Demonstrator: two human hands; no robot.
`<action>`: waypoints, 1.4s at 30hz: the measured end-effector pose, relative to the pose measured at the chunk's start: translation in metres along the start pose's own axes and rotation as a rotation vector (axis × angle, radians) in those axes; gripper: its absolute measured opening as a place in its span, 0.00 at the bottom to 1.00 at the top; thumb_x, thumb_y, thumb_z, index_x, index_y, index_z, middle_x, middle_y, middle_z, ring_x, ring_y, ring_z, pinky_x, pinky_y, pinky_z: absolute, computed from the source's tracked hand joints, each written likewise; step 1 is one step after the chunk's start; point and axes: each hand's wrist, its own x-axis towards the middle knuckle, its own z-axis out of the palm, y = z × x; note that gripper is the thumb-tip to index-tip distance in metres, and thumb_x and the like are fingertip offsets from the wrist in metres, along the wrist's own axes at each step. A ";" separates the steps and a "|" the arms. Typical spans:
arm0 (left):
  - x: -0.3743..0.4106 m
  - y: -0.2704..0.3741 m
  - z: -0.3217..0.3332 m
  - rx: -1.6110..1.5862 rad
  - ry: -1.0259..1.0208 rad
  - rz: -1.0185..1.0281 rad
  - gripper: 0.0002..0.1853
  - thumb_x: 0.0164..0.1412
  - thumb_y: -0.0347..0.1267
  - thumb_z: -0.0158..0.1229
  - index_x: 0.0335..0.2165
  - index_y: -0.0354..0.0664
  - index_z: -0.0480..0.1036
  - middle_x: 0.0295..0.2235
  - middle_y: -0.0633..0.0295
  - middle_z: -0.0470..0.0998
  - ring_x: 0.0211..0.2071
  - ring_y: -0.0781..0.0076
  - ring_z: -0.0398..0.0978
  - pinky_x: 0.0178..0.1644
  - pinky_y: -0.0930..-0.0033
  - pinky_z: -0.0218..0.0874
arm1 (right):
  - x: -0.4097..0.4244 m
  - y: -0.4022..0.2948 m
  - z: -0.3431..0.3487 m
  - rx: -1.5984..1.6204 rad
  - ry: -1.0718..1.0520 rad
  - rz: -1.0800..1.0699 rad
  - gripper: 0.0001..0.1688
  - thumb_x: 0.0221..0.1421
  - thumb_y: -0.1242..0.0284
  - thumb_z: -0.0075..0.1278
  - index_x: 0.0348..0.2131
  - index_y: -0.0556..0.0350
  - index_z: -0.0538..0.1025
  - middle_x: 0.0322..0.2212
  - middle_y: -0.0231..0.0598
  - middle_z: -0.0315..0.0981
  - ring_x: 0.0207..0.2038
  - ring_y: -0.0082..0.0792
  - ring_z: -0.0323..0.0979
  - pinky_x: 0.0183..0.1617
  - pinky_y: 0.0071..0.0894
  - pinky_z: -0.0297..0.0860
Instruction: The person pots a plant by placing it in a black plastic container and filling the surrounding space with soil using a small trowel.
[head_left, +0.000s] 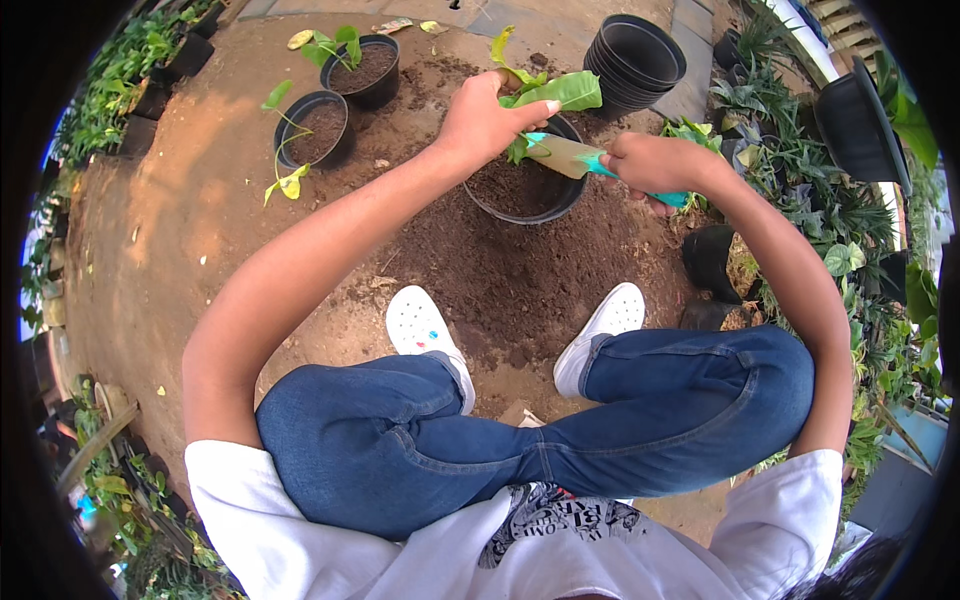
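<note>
Between the fingers of my left hand (487, 112) is a leafy green plant cutting (566, 91), held over a black plastic pot (525, 217). Dark soil (502, 187) partly fills that pot. My right hand (664, 165) grips the turquoise handle of a garden trowel (562, 155). The trowel's soil-smeared blade reaches over the pot's rim, its tip close beneath my left hand. My left fingers hide part of the stem, and I cannot tell whether its lower end touches the soil.
Two potted seedlings stand at the left, in a nearer pot (315, 135) and a farther pot (365, 71). A stack of black pots (636, 60) stands at the back right. Loose soil (510, 277) spreads before my white clogs (420, 322). Dense plants (795, 180) line the right side.
</note>
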 end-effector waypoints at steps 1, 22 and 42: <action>0.000 -0.001 0.000 -0.007 -0.002 0.000 0.26 0.53 0.41 0.71 0.38 0.27 0.76 0.28 0.54 0.83 0.30 0.72 0.82 0.37 0.67 0.73 | -0.006 -0.002 -0.001 0.028 -0.005 0.028 0.24 0.71 0.63 0.34 0.38 0.69 0.71 0.20 0.41 0.72 0.16 0.37 0.75 0.21 0.38 0.74; 0.000 0.004 -0.003 -0.013 -0.041 -0.088 0.24 0.56 0.41 0.69 0.41 0.31 0.74 0.31 0.59 0.83 0.33 0.77 0.80 0.36 0.72 0.70 | -0.058 -0.028 0.015 0.093 -0.151 0.054 0.25 0.72 0.62 0.32 0.39 0.69 0.72 0.19 0.40 0.71 0.15 0.34 0.74 0.19 0.36 0.72; 0.003 -0.003 -0.002 -0.035 -0.007 -0.061 0.27 0.52 0.42 0.71 0.40 0.28 0.76 0.29 0.55 0.84 0.32 0.73 0.82 0.41 0.68 0.72 | -0.028 -0.011 0.024 -0.313 0.094 -0.213 0.22 0.68 0.64 0.39 0.37 0.64 0.77 0.27 0.56 0.78 0.33 0.56 0.78 0.41 0.55 0.70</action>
